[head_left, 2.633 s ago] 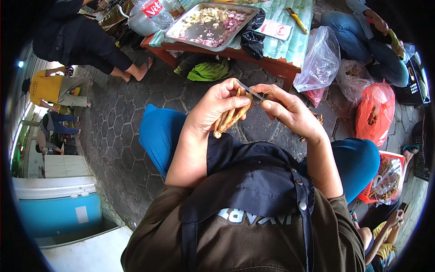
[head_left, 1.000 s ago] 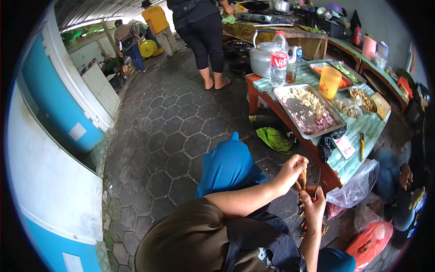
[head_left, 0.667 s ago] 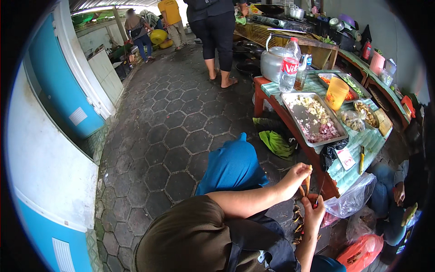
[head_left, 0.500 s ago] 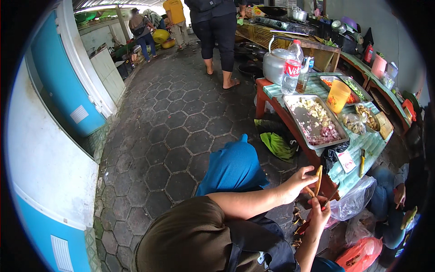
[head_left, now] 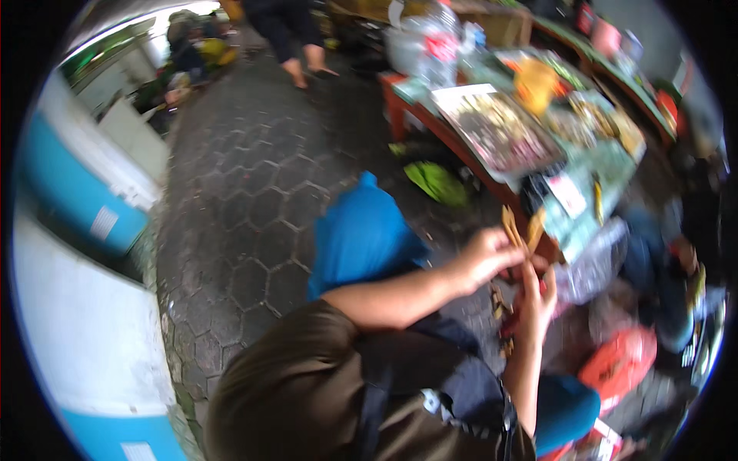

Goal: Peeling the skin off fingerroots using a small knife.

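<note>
My left hand (head_left: 486, 253) and my right hand (head_left: 536, 292) meet in front of me, fingers closed in a pinch. Between them is a tan, finger-shaped piece (head_left: 536, 228) whose parts stand up in a V. Blur hides its exact kind, and whether the two parts are joined. The right fingers grip low, where the parts meet, while the left thumb and fingers press from the left side. Just beyond the hands is the corner of a low table with a green cover (head_left: 582, 223).
On the table are a metal tray of chopped pieces (head_left: 500, 127), a yellow-orange cup (head_left: 536, 84), a plastic bottle (head_left: 440, 50) and a yellow-handled knife (head_left: 599, 201). Plastic bags, one red (head_left: 619, 365), lie at right near another seated person (head_left: 653, 261). Someone stands farther off (head_left: 288, 31).
The view has shifted and blurred, with the table sitting higher and farther left. The tan parts between my hands now spread into a wider V. The standing person has moved relative to the table.
</note>
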Demonstrator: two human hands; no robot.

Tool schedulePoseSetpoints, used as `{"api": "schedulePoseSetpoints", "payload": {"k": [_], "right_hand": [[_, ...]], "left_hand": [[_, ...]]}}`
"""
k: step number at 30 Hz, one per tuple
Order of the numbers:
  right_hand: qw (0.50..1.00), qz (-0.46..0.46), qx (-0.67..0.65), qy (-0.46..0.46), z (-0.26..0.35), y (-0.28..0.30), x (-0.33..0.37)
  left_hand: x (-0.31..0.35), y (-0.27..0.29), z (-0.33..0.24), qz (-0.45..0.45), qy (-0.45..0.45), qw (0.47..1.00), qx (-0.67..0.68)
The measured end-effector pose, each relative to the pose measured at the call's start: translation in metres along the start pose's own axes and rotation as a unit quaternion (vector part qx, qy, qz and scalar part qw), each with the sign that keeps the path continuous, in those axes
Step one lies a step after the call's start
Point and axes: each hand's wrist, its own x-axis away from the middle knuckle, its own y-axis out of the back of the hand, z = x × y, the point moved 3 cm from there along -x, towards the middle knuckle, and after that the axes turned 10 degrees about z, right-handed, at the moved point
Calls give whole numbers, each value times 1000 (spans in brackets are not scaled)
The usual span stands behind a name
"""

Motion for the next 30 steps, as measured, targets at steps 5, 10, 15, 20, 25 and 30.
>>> {"api": "schedulePoseSetpoints", "payload": {"k": [5,10,15,20,25,30], "right_hand": [[965,58,184,180,14,3,-4],[949,110,238,173,25,11,7],[912,118,349,182,38,7,16],[912,109,350,187,39,7,16],[902,102,353,225,36,6,12],[907,106,344,220,39,4,12]], "left_hand": [[-2,14,-22,-21,-41,999,-20],[-2,8,-29,0,-26,999,-20],[3,3,-30,26,-4,1000,12],[4,1,-33,50,-18,998,34],[1,4,-31,62,-20,996,53],[1,8,-30,71,-24,995,63]]}}
